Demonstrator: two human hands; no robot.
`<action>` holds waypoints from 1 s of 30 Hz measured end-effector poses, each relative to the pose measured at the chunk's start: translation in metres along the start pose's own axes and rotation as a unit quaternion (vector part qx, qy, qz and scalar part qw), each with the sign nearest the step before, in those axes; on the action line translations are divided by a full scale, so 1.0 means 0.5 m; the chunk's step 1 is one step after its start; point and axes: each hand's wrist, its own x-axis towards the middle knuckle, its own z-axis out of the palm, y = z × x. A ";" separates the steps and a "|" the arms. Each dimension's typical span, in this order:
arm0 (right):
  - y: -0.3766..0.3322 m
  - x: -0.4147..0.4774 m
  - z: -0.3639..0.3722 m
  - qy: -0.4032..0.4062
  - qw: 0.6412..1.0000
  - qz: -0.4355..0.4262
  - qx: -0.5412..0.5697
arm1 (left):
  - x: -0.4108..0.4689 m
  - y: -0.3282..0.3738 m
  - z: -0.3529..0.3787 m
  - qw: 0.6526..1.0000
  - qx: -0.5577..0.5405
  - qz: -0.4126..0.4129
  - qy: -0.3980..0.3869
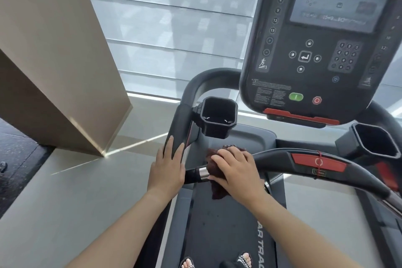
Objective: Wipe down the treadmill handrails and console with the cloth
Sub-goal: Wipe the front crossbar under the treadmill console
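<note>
My right hand (236,168) presses a dark maroon cloth (215,190) around the left end of the treadmill's front crossbar handrail (276,160), beside its chrome grip sensor (203,173). Part of the cloth hangs below the bar. My left hand (168,167) grips the black left side handrail (180,128), fingers wrapped over its lower end. The black console (322,61) with screen, keypad, green and red buttons rises at the upper right, untouched by either hand.
Cup holders sit left (218,116) and right (375,143) of the console. A red stop panel (318,162) with a safety cord is on the crossbar. A beige column (50,61) stands at left, windows behind. My sandalled feet (217,262) rest on the belt.
</note>
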 end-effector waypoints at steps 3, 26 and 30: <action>0.041 -0.009 -0.023 0.005 0.998 0.056 0.004 | 0.000 0.009 -0.001 0.997 0.033 0.068 -0.011; 0.190 -0.125 -0.048 0.099 0.981 0.163 0.019 | 0.017 0.198 0.037 0.977 -0.126 0.154 -0.076; 0.232 -0.121 -0.071 0.122 0.952 0.277 0.047 | 0.024 0.205 0.027 0.970 -0.166 0.152 -0.096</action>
